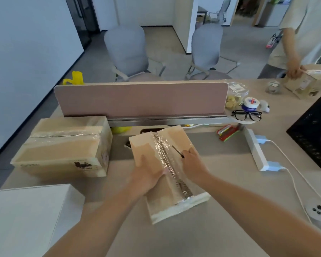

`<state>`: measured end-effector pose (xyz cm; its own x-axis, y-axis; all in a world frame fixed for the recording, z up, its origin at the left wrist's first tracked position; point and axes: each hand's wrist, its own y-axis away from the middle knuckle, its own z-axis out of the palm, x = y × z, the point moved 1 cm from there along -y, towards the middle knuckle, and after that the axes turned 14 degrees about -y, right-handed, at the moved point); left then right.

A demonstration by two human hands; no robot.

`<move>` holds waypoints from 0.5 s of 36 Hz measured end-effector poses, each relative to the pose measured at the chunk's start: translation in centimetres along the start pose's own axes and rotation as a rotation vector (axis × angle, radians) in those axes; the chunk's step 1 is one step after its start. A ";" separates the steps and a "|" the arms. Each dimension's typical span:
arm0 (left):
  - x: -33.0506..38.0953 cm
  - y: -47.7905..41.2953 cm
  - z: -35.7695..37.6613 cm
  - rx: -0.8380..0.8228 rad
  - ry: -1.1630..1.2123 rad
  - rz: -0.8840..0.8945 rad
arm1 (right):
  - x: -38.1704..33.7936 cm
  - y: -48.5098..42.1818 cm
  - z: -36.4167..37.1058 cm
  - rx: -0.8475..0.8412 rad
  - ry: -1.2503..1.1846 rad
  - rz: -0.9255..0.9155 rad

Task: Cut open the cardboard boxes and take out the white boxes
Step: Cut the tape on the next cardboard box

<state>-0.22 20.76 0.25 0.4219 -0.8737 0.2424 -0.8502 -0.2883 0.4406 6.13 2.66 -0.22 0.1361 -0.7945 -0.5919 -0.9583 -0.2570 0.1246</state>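
Note:
A taped cardboard box (176, 140) lies on the desk in front of me, with a shiny tape seam (167, 160) running along its top. My left hand (148, 175) presses flat on the box's left half, fingers touching the seam. My right hand (193, 164) rests on the right half and grips a thin dark cutter (178, 151), whose blade points up and left toward the seam. A second, larger taped cardboard box (63, 145) stands to the left. A white box (26, 216) sits at the near left corner.
A pink divider panel (141, 99) stands behind the boxes. On the right lie black glasses (246, 115), a white power strip (256, 151) with cables, a black case (315, 130) and a white controller (318, 213). Another person (295, 67) holds a box at the far right.

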 end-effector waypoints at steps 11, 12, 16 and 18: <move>8.8 1.0 -0.1 0.202 -0.350 0.398 | 4.8 3.5 -3.8 0.300 -0.037 0.313; 9.1 0.0 -0.5 0.255 -0.342 0.434 | 5.4 4.1 -4.0 0.341 -0.045 0.342; 8.8 -4.1 -1.0 0.396 -0.390 0.529 | 7.6 5.7 -4.1 0.410 -0.265 0.461; 7.9 -6.1 -1.2 0.361 -0.393 0.428 | 8.2 6.1 -3.9 0.425 -0.385 0.418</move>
<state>8.72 16.07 0.52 -0.0629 -0.9975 -0.0310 -0.9972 0.0615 0.0435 2.40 -7.61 -1.20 -0.2881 -0.5088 -0.8112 -0.9364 0.3268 0.1276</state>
